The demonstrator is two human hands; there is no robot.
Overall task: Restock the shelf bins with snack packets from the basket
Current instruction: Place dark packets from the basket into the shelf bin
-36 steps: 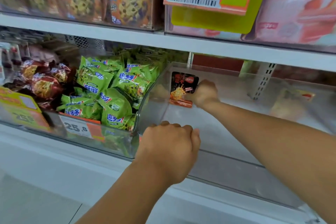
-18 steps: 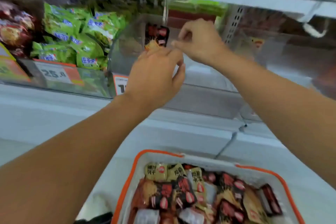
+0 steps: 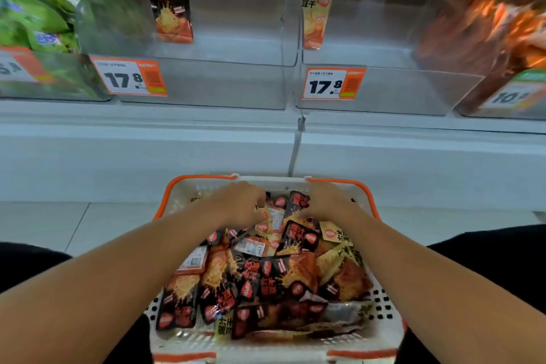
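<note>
Basket (image 3: 381,331): your landmark, white with orange handles, low in front of you, heaped with snack packets (image 3: 254,275).
Your left hand (image 3: 239,204): at the basket's far end, fingers curled down onto the packets; whether it grips one, you cannot tell.
Your right hand (image 3: 328,201): just beside it, fingers curled into the heap; grasp also unclear.
Left bin (image 3: 224,83): above the basket, one dark packet (image 3: 172,12) upright inside.
Right bin (image 3: 393,89): above, holding one yellow packet (image 3: 314,16).

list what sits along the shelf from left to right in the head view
green packets → black packet stuck on bin wall → left 17.8 price tag → yellow packet on divider → right 17.8 price tag → orange-red packets
</note>
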